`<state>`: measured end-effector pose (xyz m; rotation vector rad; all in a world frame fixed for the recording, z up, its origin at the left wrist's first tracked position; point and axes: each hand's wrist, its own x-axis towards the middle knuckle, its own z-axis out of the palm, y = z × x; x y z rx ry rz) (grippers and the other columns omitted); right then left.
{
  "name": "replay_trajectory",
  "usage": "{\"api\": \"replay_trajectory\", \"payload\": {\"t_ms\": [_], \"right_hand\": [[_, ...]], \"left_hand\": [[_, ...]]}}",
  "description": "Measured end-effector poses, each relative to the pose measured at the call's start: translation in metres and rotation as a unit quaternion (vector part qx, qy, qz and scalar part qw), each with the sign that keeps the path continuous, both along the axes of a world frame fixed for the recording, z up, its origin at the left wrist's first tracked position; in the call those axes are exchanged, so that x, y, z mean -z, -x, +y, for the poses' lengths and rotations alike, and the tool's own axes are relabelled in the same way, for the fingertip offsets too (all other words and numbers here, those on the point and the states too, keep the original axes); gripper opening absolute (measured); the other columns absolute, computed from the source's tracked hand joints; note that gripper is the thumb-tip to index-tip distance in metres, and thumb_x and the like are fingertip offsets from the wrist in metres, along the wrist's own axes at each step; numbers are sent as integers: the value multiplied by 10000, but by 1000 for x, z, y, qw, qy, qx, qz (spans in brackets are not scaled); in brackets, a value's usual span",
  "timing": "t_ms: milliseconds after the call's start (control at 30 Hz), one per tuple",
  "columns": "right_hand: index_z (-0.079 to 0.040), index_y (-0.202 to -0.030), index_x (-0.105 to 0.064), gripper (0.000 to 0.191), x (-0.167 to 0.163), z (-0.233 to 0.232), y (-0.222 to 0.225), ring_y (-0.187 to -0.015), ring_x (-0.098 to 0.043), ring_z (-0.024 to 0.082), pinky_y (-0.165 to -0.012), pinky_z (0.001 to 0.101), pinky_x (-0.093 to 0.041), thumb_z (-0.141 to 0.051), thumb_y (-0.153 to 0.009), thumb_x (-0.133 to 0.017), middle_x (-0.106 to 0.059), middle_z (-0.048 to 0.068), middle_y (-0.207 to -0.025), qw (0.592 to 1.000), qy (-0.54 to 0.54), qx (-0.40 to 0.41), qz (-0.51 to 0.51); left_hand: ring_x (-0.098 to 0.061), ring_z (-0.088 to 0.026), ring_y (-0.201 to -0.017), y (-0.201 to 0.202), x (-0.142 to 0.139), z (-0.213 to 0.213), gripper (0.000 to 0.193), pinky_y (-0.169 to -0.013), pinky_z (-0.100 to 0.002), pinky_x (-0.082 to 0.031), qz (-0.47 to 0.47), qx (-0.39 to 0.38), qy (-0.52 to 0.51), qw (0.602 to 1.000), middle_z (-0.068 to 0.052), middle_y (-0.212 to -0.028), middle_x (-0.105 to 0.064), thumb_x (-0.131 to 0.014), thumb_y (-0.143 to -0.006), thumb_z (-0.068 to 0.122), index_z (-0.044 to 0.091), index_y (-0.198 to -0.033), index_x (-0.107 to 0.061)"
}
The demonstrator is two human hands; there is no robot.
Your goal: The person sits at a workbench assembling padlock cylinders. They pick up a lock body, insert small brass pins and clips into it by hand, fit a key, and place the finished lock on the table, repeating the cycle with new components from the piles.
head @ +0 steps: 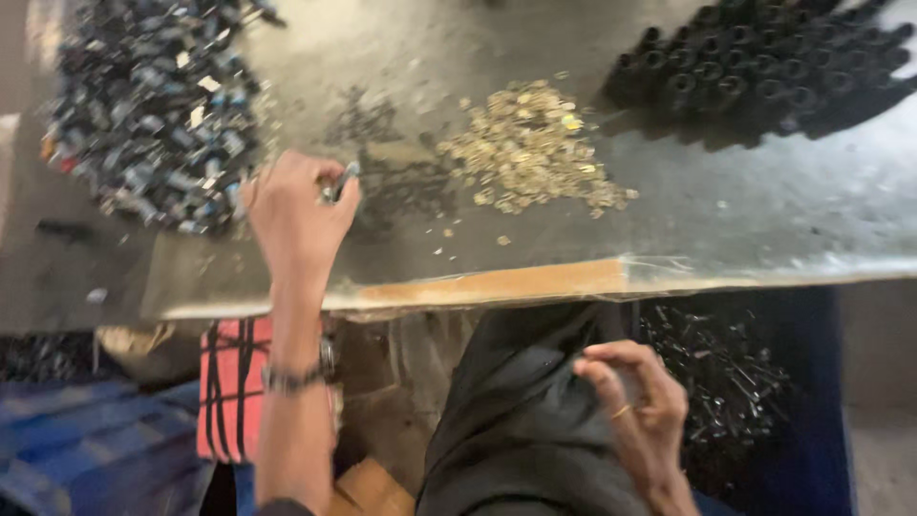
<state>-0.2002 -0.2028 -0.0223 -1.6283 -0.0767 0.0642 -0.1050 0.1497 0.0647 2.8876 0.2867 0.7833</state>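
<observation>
Your left hand [298, 205] reaches over the grey bench [745, 220], its fingers closed around a small metal part [340, 182] pinched near the thumb. It hovers just beside a heap of dark blue and black parts [153, 115] at the bench's far left. A pile of small brass-coloured pieces [530, 148] lies near the middle of the bench, well apart from a cluster of black tubes [764, 62] at the upper right. A band [296, 377] circles your left wrist. Your right hand [635, 397], a ring [621, 412] on one finger, sits below the bench edge, fingertips pinched together against black cloth [525, 411]; whether they grip anything small is lost in blur. A red checked cloth [229, 387] hangs lower left, and loose dark metal bits [726, 377] lie lower right.
</observation>
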Motion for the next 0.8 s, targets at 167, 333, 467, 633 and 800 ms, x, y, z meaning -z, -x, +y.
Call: {"api": "replay_trajectory", "payload": {"t_ms": [167,333,467,633,800], "right_hand": [[84,-1261,-509,374,-39,38,-19,-1212,-587,340,-1057,405,-453,-224,-1056,-569,-604,255,-1281,968,89,-39,-232],[-8,-1091,-605,250,-19,51,-31,-790,-622,167,-760,312,-539,-247,-1077,-533,-674,60,-836,988,37,-138,63],[4,-1043,-623,209,13,30,-12,-665,-575,121,-629,289,-522,-204,-1029,-603,-580,26,-753,974,-91,-110,178],[11,-1071,-666,205,29,11,-1,-666,-514,113,-635,273,-454,-165,-994,-597,-532,23,-741,966,-104,-62,229],[23,-1142,-630,315,13,12,-17,-782,-548,123,-750,299,-506,-236,-1015,-502,-559,33,-864,941,-267,-78,195]], "left_hand": [[-656,-221,-938,49,-24,-80,171,-898,-352,-463,7,164,252,954,-36,-974,-706,-802,-847,274,144,-935,-734],[-656,-193,-1045,58,-11,-122,361,-981,-361,-433,29,248,272,930,-21,-1163,-691,-743,-945,414,161,-1202,-727],[-583,-214,-956,41,14,-109,660,-916,-400,-380,60,194,152,967,-45,-1154,-608,-751,-851,516,124,-1378,-683],[-515,-279,-1042,45,46,-116,688,-909,-452,-344,38,228,58,971,-81,-1111,-559,-755,-768,538,107,-1298,-679],[-578,-205,-1001,63,58,-123,358,-913,-410,-374,-3,268,74,961,0,-1026,-630,-834,-824,254,149,-1154,-746]]}}
